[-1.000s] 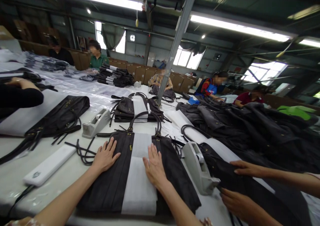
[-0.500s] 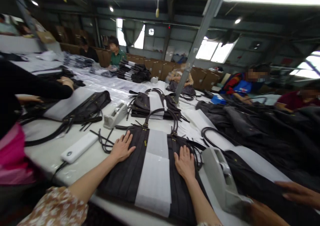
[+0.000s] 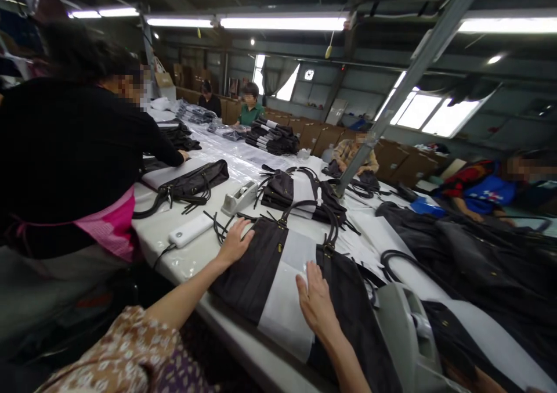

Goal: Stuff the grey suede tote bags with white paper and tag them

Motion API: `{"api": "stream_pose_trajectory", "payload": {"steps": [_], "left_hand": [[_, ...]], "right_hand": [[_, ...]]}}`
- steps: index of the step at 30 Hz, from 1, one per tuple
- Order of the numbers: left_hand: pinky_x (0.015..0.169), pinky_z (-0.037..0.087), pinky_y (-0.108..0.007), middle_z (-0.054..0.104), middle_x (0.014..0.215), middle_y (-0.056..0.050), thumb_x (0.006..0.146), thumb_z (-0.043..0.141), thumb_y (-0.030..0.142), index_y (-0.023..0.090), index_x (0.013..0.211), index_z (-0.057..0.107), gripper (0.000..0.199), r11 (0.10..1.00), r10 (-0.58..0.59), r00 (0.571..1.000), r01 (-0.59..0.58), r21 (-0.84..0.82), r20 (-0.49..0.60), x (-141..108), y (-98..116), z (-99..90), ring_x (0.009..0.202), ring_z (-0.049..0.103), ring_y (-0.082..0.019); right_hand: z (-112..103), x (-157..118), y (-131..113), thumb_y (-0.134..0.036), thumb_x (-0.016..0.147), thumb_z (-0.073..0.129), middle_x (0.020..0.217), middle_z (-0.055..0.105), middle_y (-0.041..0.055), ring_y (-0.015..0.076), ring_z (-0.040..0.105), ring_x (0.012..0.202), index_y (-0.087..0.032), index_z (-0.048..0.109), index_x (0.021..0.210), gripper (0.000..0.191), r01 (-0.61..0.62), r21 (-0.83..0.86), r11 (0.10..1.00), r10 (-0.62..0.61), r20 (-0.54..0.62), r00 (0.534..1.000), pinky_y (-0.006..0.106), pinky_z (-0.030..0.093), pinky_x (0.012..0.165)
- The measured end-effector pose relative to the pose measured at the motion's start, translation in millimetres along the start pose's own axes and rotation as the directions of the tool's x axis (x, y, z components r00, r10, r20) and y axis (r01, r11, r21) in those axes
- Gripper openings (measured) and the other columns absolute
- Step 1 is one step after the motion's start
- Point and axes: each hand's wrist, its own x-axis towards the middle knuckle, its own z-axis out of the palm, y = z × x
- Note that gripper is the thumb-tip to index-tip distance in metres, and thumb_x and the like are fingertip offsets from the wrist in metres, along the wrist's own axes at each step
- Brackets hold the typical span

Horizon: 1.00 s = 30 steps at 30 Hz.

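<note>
A dark handbag [image 3: 248, 271] lies flat on the table before me, its two handles [image 3: 310, 205] pointing away. Around its middle runs a white paper band [image 3: 285, 300]. My left hand [image 3: 235, 242] rests at the bag's upper left edge, fingers stretched out. Over the right border of the band is my right hand [image 3: 317, 297], open with its fingers extended; whether it presses on the paper I cannot tell. Thin dark straps [image 3: 220, 226] trail out from the bag's left side near my left hand.
Close on the right stands a grey tape dispenser [image 3: 400, 323]; another dispenser [image 3: 240, 197] sits farther back. A white corded device [image 3: 190, 230] lies on the left. Stacked banded bags [image 3: 278, 191] are beyond mine. A co-worker in black [image 3: 87, 155] leans over the table at left.
My right hand has shifted left, from the bag's dark right side to the paper band. My left hand stays by the upper left edge. The view has swung left, showing more of the co-worker.
</note>
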Motion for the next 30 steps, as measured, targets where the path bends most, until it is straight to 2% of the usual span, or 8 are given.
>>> {"api": "stream_pose_trajectory", "payload": {"steps": [4,6,10,13,19,24,26,30], "left_hand": [[0.078,0.052,-0.035,0.064,0.093,-0.008,0.092,0.043,0.044,0.014,0.101,0.059,0.035,0.971,-0.176,0.966,0.138,-0.197,-0.191,-55,-16,-36.6,0.086,0.062,-0.018],[0.072,0.054,-0.032,0.064,0.08,-0.005,0.083,0.056,0.043,0.014,0.09,0.06,0.03,0.821,-0.435,0.873,0.286,-0.493,-0.218,-94,-30,-49.3,0.078,0.065,-0.018],[0.07,0.055,-0.032,0.065,0.074,-0.005,0.081,0.059,0.022,0.014,0.086,0.058,0.009,0.408,-0.765,0.643,0.449,-0.795,-0.029,-155,-42,-52.7,0.071,0.067,-0.018],[0.074,0.056,-0.034,0.067,0.079,-0.01,0.084,0.053,0.014,0.012,0.087,0.057,0.005,0.23,-0.799,0.591,0.471,-0.851,0.111,-163,-29,-45.8,0.076,0.069,-0.02],[0.071,0.055,-0.028,0.068,0.081,-0.008,0.085,0.054,0.013,0.014,0.085,0.058,0.004,0.013,-0.737,0.584,0.515,-0.857,0.34,-147,-11,-35.8,0.068,0.066,-0.014],[0.068,0.051,-0.023,0.066,0.075,-0.006,0.082,0.055,0.011,0.013,0.084,0.059,0.005,-0.044,-0.706,0.574,0.548,-0.835,0.414,-142,-15,-30.9,0.067,0.064,-0.012],[0.067,0.049,-0.022,0.066,0.077,-0.004,0.077,0.061,0.009,0.014,0.088,0.06,0.012,-0.013,-0.671,0.606,0.567,-0.823,0.428,-140,-12,-29.9,0.067,0.063,-0.012],[0.069,0.046,-0.02,0.067,0.096,-0.001,0.071,0.072,0.017,0.023,0.097,0.055,0.032,0.15,-0.553,0.741,0.539,-0.829,0.382,-136,1,-25.5,0.079,0.063,-0.012]], "right_hand": [[42,-15,-12,-0.039,0.095,0.022,0.152,0.02,0.0127,0.0257,0.015,0.141,-0.004,0.028,0.145,0.061,0.041,-0.096,0.995,-0.026,0.151,0.988,0.046,0.014,0.113],[56,-17,-11,-0.039,0.096,0.022,0.152,0.018,0.0116,0.0259,0.014,0.141,-0.005,0.027,0.145,0.06,0.048,-0.144,0.988,-0.024,0.165,0.986,0.047,0.012,0.113],[62,-16,-9,-0.04,0.096,0.02,0.153,0.017,0.0103,0.0242,0.013,0.141,-0.006,0.025,0.146,0.061,0.039,-0.174,0.984,-0.011,0.156,0.988,0.045,0.011,0.113],[61,-15,-8,-0.039,0.096,0.021,0.153,0.017,0.01,0.0237,0.013,0.141,-0.007,0.025,0.146,0.06,0.034,-0.18,0.983,-0.008,0.145,0.989,0.045,0.011,0.113],[64,-13,-7,-0.04,0.096,0.02,0.152,0.019,0.0087,0.0226,0.015,0.141,-0.008,0.027,0.145,0.06,0.041,-0.194,0.98,-0.014,0.137,0.99,0.044,0.014,0.113],[64,-11,-5,-0.04,0.096,0.021,0.152,0.021,0.009,0.0214,0.015,0.141,-0.008,0.027,0.145,0.059,0.048,-0.197,0.979,-0.022,0.131,0.991,0.042,0.015,0.113],[64,-10,-5,-0.039,0.095,0.022,0.152,0.022,0.009,0.021,0.015,0.141,-0.008,0.028,0.145,0.059,0.048,-0.192,0.98,-0.024,0.126,0.992,0.042,0.015,0.113],[64,-10,-5,-0.039,0.095,0.024,0.151,0.023,0.0088,0.0206,0.017,0.14,-0.008,0.029,0.145,0.059,0.047,-0.175,0.984,-0.027,0.116,0.993,0.042,0.015,0.113]]}}
